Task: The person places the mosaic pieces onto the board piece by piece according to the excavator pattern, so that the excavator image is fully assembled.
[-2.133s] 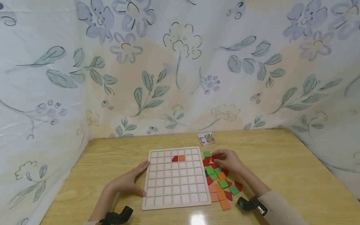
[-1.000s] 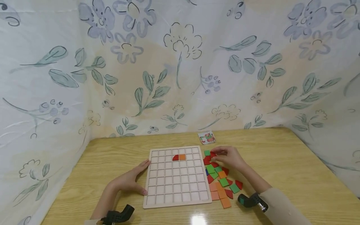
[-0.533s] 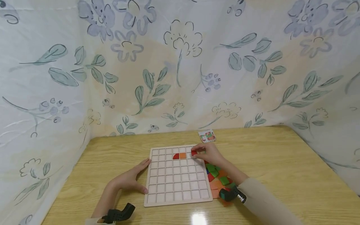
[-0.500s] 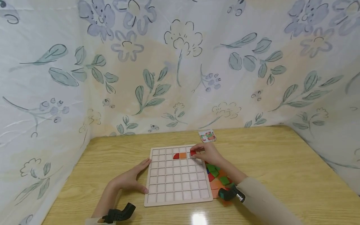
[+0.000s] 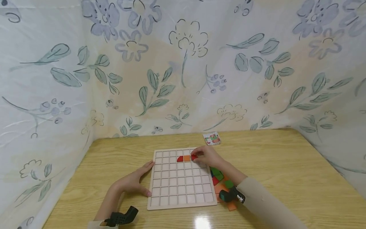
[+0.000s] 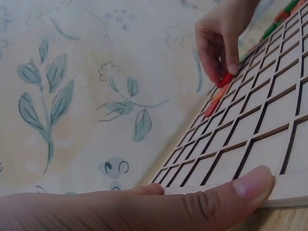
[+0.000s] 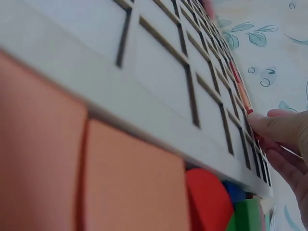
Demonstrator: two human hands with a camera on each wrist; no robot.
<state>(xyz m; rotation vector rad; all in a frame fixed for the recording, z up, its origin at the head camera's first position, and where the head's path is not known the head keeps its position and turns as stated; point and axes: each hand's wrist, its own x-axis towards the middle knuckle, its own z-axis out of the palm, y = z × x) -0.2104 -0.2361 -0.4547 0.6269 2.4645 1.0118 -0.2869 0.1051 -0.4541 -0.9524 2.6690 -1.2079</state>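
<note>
My right hand [image 5: 211, 156] pinches a red tile [image 5: 193, 157] between thumb and fingers, low over the second row of the wooden grid board [image 5: 180, 182]. That tile is just right of an orange square tile [image 5: 187, 158], which has a red quarter-round tile [image 5: 180, 159] on its left. In the left wrist view, the held red tile [image 6: 225, 79] lines up with the other two. My left hand [image 5: 132, 182] rests at the board's left edge, thumb and fingers spread apart. Its thumb [image 6: 252, 184] lies along the frame.
Loose green tiles [image 5: 217, 173], orange tiles [image 5: 232, 206] and red ones lie along the board's right side, partly under my right forearm. A small printed pattern card [image 5: 212, 138] lies behind the board. Floral cloth [image 5: 183, 70] hangs at the back and sides of the wooden table.
My right hand has carried the red tile from the pile leftward over the board, and lately a little further left, up beside the orange tile. The left hand has stayed at the board's edge.
</note>
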